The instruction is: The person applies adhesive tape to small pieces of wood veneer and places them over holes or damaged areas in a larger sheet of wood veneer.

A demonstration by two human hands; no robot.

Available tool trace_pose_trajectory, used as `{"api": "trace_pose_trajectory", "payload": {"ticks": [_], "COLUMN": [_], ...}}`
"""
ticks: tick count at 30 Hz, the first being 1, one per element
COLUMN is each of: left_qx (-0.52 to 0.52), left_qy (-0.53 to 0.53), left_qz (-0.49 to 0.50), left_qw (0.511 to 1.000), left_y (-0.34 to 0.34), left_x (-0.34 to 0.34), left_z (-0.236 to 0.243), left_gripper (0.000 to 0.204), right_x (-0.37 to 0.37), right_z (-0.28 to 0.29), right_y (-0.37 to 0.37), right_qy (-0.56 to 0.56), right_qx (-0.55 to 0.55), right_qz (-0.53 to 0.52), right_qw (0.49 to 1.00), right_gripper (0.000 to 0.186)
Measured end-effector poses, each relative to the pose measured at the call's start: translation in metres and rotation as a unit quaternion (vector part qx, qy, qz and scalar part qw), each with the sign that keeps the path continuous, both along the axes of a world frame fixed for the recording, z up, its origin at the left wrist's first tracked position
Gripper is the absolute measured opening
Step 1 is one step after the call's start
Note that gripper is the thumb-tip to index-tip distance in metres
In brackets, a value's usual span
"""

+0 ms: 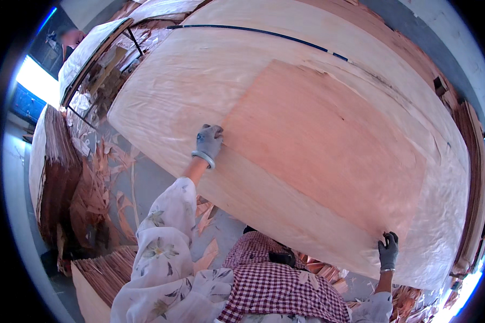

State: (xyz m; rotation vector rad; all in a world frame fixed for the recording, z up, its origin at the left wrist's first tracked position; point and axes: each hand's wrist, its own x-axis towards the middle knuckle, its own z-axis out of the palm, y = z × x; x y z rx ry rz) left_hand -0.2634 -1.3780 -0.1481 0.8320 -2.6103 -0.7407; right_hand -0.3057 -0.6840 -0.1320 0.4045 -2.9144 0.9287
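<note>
A reddish veneer sheet (328, 140), roughly rectangular, lies on a broader stack of pale veneer (167, 91) in front of me. My left hand (208, 144), in a grey glove, is closed at the reddish sheet's left corner, fingers curled on its edge. Far to the right, my right hand (388, 251) wears a dark grey glove. Its bent fingers pinch the near edge of the same sheet, close to the near right corner; the fingertips are partly hidden. Small splits and ragged bits show along the sheet's far side.
A long dark strip (253, 29) lies across the far part of the pale stack. At the left stand a metal-legged table (94, 59) and an upright veneer bundle (59, 172). Veneer scraps (124, 210) litter the floor. A person (70, 40) is at the far left.
</note>
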Motion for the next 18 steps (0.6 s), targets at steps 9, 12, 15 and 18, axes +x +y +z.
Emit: {"api": "trace_pose_trajectory", "payload": {"ticks": [9, 12, 15, 18], "left_qx": [-0.282, -0.247, -0.211, -0.194], "left_qy": [0.069, 0.009, -0.034, -0.012], "left_qz": [-0.097, -0.11, -0.096, -0.092], "left_qw": [0.952, 0.963, 0.972, 0.977], "left_y": [0.0, 0.007, 0.003, 0.002], "left_x": [-0.022, -0.042, -0.034, -0.037], "left_z": [0.014, 0.014, -0.002, 0.0], "left_gripper": [0.026, 0.03, 0.036, 0.038], "right_x": [-0.048, -0.077, -0.08, -0.085], "right_z": [0.119, 0.087, 0.104, 0.078], "right_y": [-0.155, -0.236, -0.369, -0.455], "right_qy": [-0.263, -0.311, -0.409, -0.33], "right_qx": [-0.066, -0.153, -0.011, 0.048], "right_qz": [0.013, 0.141, 0.106, 0.208], "right_qw": [0.962, 0.927, 0.906, 0.92], "right_gripper": [0.032, 0.032, 0.034, 0.034]}}
